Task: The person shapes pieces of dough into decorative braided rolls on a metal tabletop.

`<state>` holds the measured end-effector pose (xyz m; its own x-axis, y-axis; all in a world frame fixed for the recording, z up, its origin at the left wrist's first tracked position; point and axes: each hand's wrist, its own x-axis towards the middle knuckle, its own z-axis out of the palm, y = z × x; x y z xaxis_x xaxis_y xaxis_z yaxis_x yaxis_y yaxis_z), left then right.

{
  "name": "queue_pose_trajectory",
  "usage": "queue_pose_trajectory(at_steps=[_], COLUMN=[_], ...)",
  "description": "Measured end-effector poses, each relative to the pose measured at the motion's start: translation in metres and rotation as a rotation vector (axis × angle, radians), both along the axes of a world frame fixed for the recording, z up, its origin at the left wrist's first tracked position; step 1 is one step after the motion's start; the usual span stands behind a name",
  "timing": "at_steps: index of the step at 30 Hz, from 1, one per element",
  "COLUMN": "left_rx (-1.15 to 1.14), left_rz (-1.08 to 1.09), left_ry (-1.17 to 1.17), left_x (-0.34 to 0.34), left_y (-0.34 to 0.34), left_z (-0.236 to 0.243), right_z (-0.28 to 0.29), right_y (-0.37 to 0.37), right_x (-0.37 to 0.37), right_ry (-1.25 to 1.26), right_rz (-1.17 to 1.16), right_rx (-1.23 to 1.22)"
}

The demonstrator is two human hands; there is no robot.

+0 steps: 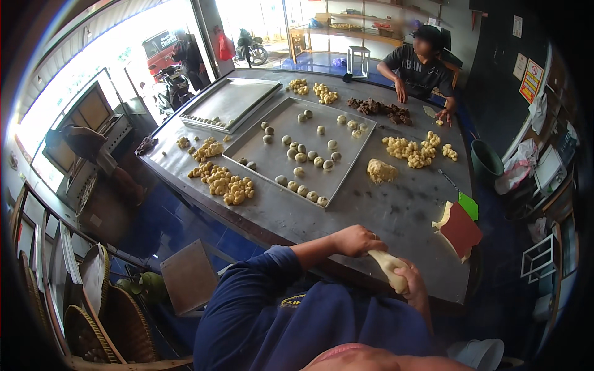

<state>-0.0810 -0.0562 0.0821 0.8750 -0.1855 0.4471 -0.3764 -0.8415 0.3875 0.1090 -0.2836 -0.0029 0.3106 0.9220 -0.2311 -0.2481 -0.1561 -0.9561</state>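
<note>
A stretched piece of pale dough (388, 266) hangs between my two hands just over the table's near edge. My left hand (356, 240) is closed around its upper left end. Around the lower right end, the fingers of my right hand (414, 281) are wrapped. Ahead of my hands lies a larger rough lump of yellow dough (382, 171). To its left, a shallow metal tray (247, 147) holds scattered round dough balls, some pale and some greyish-green. A maroon sheet (459, 232) with dough stuck to its edge lies to the right, against a green scraper (468, 206).
Yellow dough pieces (229, 185) cluster left of the tray, and more pieces (411, 151) lie at right. Dark brown lumps (380, 110) sit at the far side, near a co-worker's hands (443, 116). Another metal tray (229, 96) stands far left. A dark green bucket (486, 159) is beyond the right edge.
</note>
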Motion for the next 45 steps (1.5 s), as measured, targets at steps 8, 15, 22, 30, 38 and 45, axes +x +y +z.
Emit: queue_pose_trajectory(at_steps=[8,15,22,30,38,45], left_rx=[-0.124,-0.191,0.508,0.235,0.175,0.408], left_rz=[0.057,0.425,0.423,0.545,0.826,0.598], left_ry=[0.042,0.263,0.167,0.283,0.194,0.505], left_x=[0.001,-0.014,0.016,0.100,0.127,0.028], left_y=[0.013,0.029,-0.061,-0.013,-0.001,-0.075], left_z=[0.004,0.001,-0.094,-0.055,-0.059,-0.084], right_z=[0.026,0.096,0.090,0.069,0.046,0.045], right_y=[-0.060,-0.119,-0.081,-0.016,0.035,0.030], right_x=[0.035,0.067,0.029,-0.015,-0.006,-0.016], right_ry=[-0.129,-0.551,-1.327,-1.201,-1.456,-1.429], right_rz=[-0.111,-0.348,-0.401,-0.288,-0.068,0.370], right_rx=[-0.047,0.015,-0.481,0.012,-0.150,-0.102])
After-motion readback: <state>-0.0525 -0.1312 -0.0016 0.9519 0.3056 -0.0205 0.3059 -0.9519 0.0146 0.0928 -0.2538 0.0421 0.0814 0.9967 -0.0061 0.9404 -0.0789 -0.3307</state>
